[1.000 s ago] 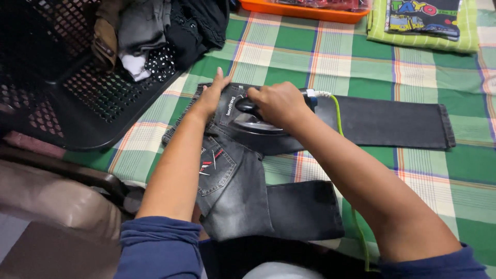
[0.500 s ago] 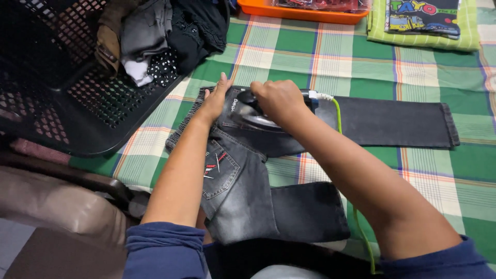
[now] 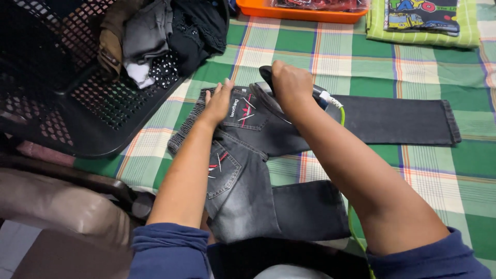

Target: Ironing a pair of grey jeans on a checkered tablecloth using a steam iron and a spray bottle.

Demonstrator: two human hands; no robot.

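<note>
Green plaid cloth (image 3: 413, 170) spread over the work surface, dark grey jeans (image 3: 248, 170) laid flat across its middle, waistband to the left, one leg running out right, other leg folded back toward the body

Iron (image 3: 274, 98) now sits on the seat of the jeans beside the back pocket, nudged a bit up and left vs a sec ago; right hand (image 3: 290, 82) wrapped tight round the handle, fingers closed on it. Left hand (image 3: 219, 103) flat on the waistband, fingers straight and close together, pinning the fabric, shifted slightly w/ the iron. Reads as a pass working across the seat area, w/ the long leg not under the iron at this moment

Green cord (image 3: 342, 116) trails from the iron's rear down past the right forearm, close to the folded leg. Black laundry basket (image 3: 77, 103) w/ bundled clothes just beside the waistband, so little room on the left. Orange tray (image 3: 299, 11) and folded green garment (image 3: 421, 20) along the far edge, well apart. Open cloth to the right, past the cuff
</note>
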